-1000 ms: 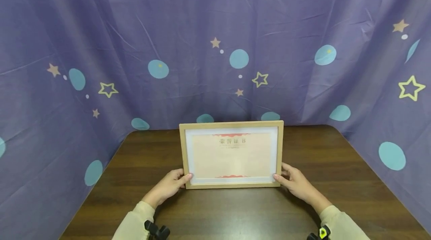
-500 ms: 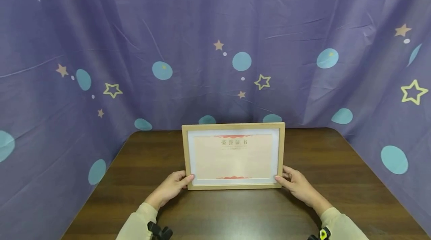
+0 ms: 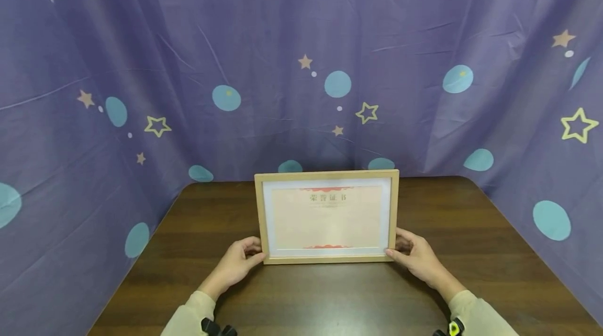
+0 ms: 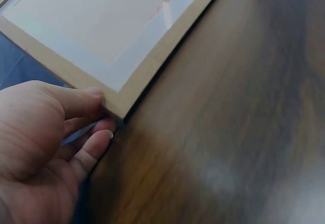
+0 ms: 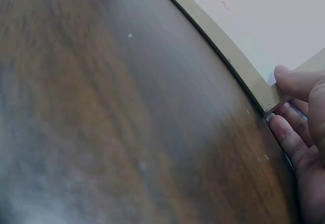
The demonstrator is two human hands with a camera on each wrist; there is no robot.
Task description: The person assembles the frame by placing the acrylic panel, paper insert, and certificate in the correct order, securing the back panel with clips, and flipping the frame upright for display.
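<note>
A light-wood picture frame [image 3: 328, 261] with a white mat and a cream certificate stands on the table, leaning slightly back. My right hand [image 3: 421, 260] holds its lower right corner, thumb over the front edge and fingers at the side and behind. At the lower left corner is my left hand [image 3: 235, 265], its thumb tip touching the side edge and its fingers loosely bent. In the left wrist view those fingertips [image 4: 104, 137] show just outside the corner, not wrapped behind it. The frame's back is hidden.
A dark brown wooden table [image 3: 320, 299] with rounded far corners lies under the frame. Purple cloth [image 3: 282, 37] printed with stars and blue dots hangs behind it and at both sides. A small black device [image 3: 218, 327] sits at the left wrist.
My left thumb has slid off the frame's front to its side edge, and the left hand has shifted slightly left. The right hand and frame look nearly the same.
</note>
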